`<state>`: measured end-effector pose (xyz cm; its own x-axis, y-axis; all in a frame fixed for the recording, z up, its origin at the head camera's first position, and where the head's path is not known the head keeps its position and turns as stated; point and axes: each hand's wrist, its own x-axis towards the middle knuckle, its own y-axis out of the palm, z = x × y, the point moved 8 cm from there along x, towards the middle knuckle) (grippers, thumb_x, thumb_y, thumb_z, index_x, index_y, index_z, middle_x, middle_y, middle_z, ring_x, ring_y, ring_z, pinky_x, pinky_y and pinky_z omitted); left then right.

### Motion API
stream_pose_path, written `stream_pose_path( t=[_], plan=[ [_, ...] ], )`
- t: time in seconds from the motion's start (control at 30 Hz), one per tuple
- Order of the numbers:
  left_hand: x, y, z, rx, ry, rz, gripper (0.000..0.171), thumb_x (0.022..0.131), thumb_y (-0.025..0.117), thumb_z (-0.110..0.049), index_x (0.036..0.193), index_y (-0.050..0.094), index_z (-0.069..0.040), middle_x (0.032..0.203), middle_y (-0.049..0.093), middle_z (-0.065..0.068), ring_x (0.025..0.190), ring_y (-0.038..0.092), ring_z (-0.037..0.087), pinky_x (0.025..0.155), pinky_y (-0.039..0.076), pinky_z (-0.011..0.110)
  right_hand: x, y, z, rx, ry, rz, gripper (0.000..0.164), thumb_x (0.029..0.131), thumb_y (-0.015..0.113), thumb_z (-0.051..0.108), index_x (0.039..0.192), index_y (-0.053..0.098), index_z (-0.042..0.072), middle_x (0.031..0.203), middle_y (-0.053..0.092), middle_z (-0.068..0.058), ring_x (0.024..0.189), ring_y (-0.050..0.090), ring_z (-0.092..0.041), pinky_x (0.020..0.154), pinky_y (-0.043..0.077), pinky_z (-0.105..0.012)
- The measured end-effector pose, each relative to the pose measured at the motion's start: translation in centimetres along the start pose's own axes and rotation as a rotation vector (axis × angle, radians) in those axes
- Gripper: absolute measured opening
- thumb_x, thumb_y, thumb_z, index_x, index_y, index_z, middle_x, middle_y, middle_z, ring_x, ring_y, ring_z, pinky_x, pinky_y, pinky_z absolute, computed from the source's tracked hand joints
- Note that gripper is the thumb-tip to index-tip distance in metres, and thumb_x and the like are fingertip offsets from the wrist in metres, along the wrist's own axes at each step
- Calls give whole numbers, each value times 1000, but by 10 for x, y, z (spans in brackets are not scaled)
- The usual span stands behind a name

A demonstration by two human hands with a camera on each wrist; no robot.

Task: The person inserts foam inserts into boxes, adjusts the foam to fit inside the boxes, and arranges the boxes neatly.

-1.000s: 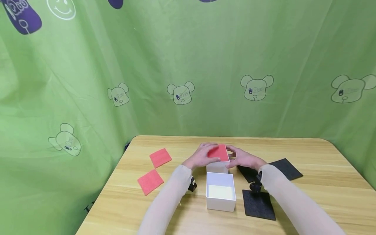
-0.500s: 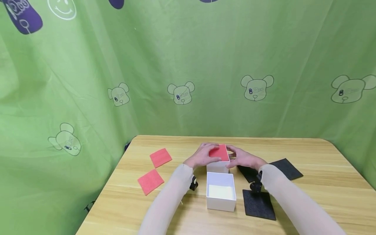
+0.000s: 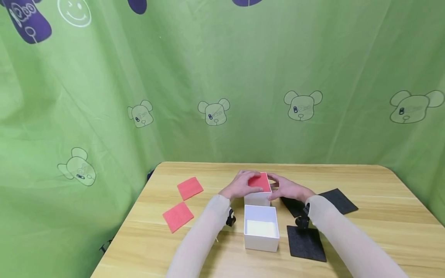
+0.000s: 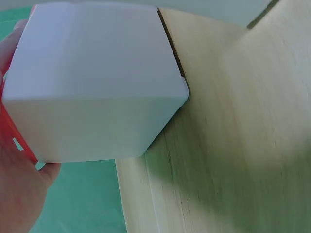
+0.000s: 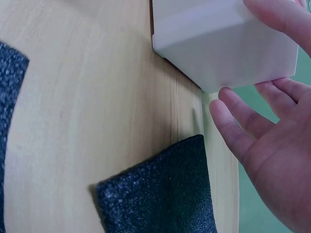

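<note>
A white box stands on the wooden counter, capped by a red foam square that lies flat across its open top. Both hands work at this far box. The left hand lies over the left part of the red square, its fingers curled down onto the foam and round the box's left edge. In the left wrist view the palm wraps the box from the side, with a strip of red foam showing between skin and wall. The right hand sits just right of the box. Its fingers are spread and relaxed, gripping nothing, and one fingertip in the right wrist view seems to brush the box wall. So the box lies between the two hands, the left one on it, the right one beside it. The red square is roughly even-sided, with no clear long axis.

Just nearer the person than this box stands a second white box, open and showing a pale floor. Left of the far box, well apart, two more red foam squares lie flat. Right of it lie three black foam squares, the nearest beside the open box. A green curtain printed with cartoon bears hangs behind the counter.
</note>
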<state>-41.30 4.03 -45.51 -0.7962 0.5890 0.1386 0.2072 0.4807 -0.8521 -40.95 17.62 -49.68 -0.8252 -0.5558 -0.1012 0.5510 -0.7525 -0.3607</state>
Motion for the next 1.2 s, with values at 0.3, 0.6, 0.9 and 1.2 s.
stream_pose_path(
  t=[0.3,0.6,0.9,1.2],
  plan=[
    [2,-3,-3,27,1,-18,63,81,72,-43,135,52,-18,134,52,-6,121,40,13,98,36,24,-1,0,5,-12,-7,10,100,76,79,16,149,13,1,153,14,-23,131,30,-46,103,34,-54],
    [3,-3,-4,61,6,-21,61,82,70,-45,133,54,-17,132,54,-5,119,41,13,100,34,25,-1,0,7,-6,-19,9,97,77,78,11,149,13,0,151,17,-25,130,31,-47,102,34,-54],
    [2,-1,-2,56,-26,-24,57,82,70,-45,130,57,-17,131,55,-6,119,40,13,97,36,24,0,1,2,-15,-16,7,96,78,77,11,149,14,1,151,19,-24,130,32,-46,102,35,-53],
    [-4,-5,9,-73,-50,-44,62,80,72,-45,133,55,-18,132,54,-6,123,42,13,102,35,29,1,-1,1,-17,-11,12,96,78,77,13,149,13,0,152,15,-24,130,31,-46,101,37,-51]
  ],
)
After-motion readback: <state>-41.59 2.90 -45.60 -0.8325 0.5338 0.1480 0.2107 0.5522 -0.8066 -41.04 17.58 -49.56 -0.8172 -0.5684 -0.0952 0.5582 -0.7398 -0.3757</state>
